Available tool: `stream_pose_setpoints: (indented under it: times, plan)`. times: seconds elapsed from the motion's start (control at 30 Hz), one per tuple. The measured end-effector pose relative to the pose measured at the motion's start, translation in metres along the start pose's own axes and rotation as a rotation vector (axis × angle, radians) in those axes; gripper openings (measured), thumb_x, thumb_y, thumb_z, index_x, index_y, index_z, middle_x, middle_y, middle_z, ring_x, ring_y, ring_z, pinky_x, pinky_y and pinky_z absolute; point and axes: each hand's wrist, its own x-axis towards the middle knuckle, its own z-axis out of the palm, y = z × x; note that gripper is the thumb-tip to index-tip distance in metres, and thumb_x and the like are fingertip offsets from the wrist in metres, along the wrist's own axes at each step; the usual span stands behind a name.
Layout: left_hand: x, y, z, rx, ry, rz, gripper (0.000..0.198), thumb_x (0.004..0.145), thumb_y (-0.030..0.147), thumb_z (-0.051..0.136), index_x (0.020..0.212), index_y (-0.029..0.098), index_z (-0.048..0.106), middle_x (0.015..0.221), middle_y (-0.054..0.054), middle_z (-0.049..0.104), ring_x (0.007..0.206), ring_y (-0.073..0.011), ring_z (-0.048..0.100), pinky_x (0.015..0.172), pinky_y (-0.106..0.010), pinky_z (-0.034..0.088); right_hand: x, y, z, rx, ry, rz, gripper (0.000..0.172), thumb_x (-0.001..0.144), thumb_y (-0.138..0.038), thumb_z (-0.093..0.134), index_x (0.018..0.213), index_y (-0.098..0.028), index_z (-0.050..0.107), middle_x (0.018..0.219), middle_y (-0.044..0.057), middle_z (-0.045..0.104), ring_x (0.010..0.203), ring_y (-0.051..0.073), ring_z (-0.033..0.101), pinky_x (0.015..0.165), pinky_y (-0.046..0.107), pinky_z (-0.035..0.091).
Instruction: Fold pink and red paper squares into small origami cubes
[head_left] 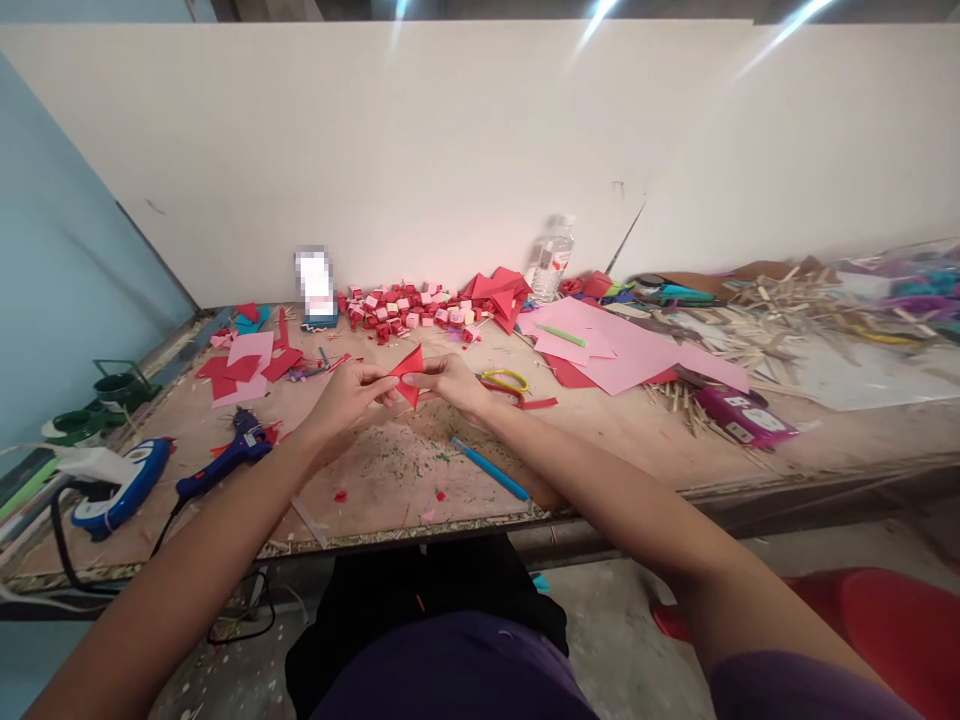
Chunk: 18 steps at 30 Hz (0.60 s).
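A small folded piece of red paper (409, 378) is held above the middle of the table (600, 440), with pointed ends showing above and below the fingers. My left hand (358, 390) pinches its left side and my right hand (442, 382) pinches its right side; the two thumbs nearly meet. Behind the hands lies a heap of small red and pink folded paper pieces (405, 308). Yellow-handled scissors (506, 380) rest just right of my right hand. Nearer the table's front edge is a blue pen-like stick (491, 468).
A blue glue gun (234, 448) and a blue-and-white device (124, 485) with cords lie at left. A phone (315, 285) and a plastic bottle (551, 258) stand behind. Pink sheets (607, 345), a purple packet (742, 415) and wood strips (765, 330) cover the right.
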Motion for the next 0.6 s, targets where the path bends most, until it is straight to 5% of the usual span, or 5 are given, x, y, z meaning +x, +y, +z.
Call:
stream_pose_setpoints:
  times: [0.6]
  plan:
    - [0.005, -0.009, -0.001, -0.086, -0.02, 0.021, 0.03, 0.085, 0.043, 0.069, 0.076, 0.014, 0.074, 0.073, -0.008, 0.076, 0.064, -0.0177, 0.071, 0.066, -0.029, 0.058, 0.001, -0.005, 0.0, -0.028, 0.004, 0.009, 0.031, 0.066, -0.04, 0.086, 0.086, -0.017, 0.081, 0.085, 0.004, 0.077, 0.086, 0.021, 0.071, 0.071, 0.027, 0.059]
